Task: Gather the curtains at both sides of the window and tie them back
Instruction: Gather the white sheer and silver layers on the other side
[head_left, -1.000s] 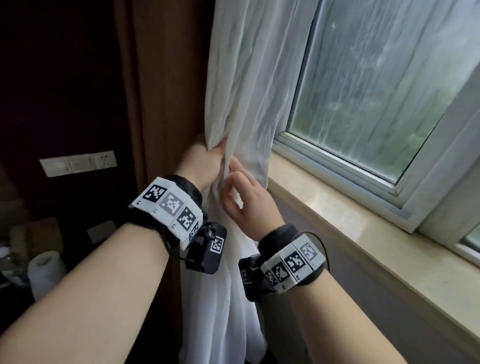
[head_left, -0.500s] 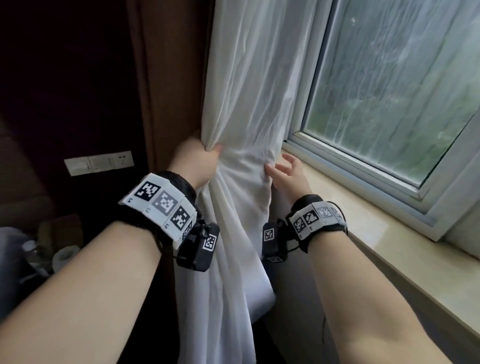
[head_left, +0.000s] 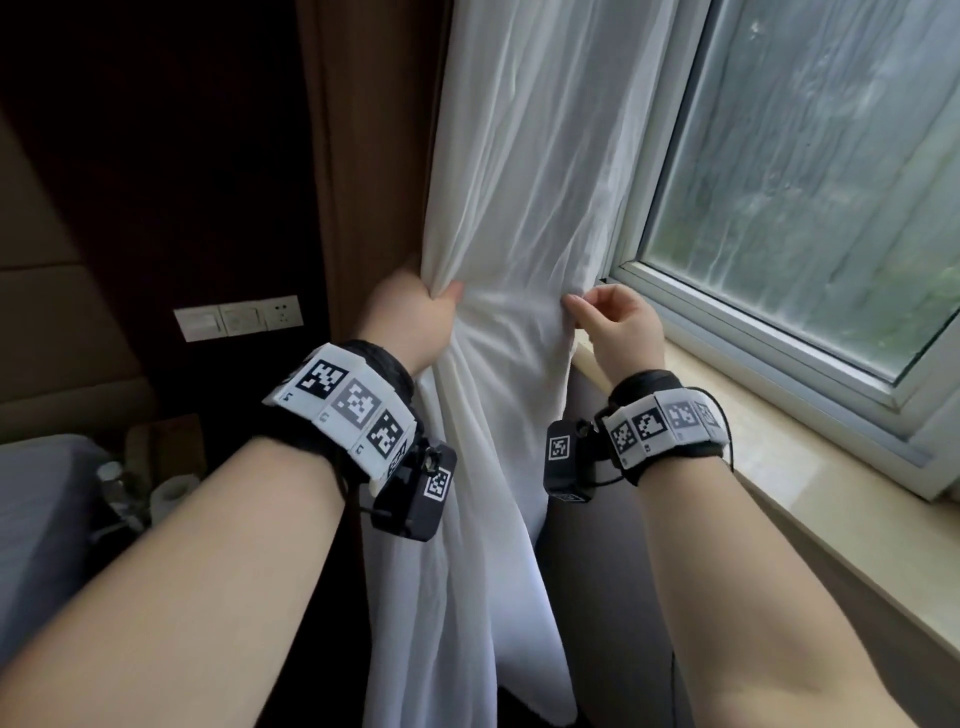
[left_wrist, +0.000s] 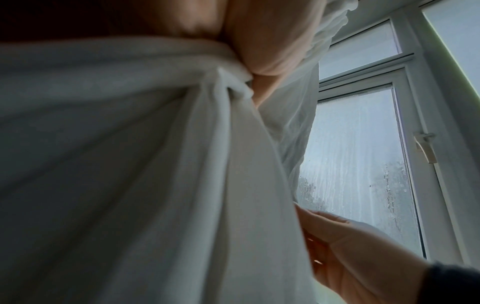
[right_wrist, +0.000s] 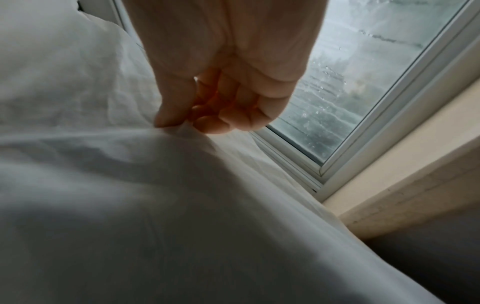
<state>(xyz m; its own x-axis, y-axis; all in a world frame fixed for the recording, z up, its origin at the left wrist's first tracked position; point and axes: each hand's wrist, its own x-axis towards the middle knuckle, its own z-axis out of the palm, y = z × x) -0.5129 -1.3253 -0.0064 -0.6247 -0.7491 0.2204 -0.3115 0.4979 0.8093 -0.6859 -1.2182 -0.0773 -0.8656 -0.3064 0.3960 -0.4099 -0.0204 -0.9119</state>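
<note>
A white sheer curtain (head_left: 524, 171) hangs at the left side of the window (head_left: 810, 171), its lower part falling below the sill. My left hand (head_left: 415, 306) grips a bunched fold at the curtain's left edge, fingers curled round the cloth; the left wrist view shows the gathered cloth (left_wrist: 228, 86) under that hand (left_wrist: 262, 51). My right hand (head_left: 613, 322) pinches the curtain's right edge by the window frame, thumb and fingers (right_wrist: 205, 121) closed on the fabric (right_wrist: 130, 164). A brown heavy curtain (head_left: 374, 130) hangs behind to the left. No tie-back is in view.
A pale stone windowsill (head_left: 779, 467) runs along the right below the white window frame (head_left: 753, 338). A wall switch and socket plate (head_left: 239, 317) sits on the dark wall at left. A paper roll (head_left: 174, 491) and a bottle (head_left: 111, 478) stand low left.
My right hand has moved right from beside the left hand to the curtain's window-side edge and closed on it. The left hand keeps its grip.
</note>
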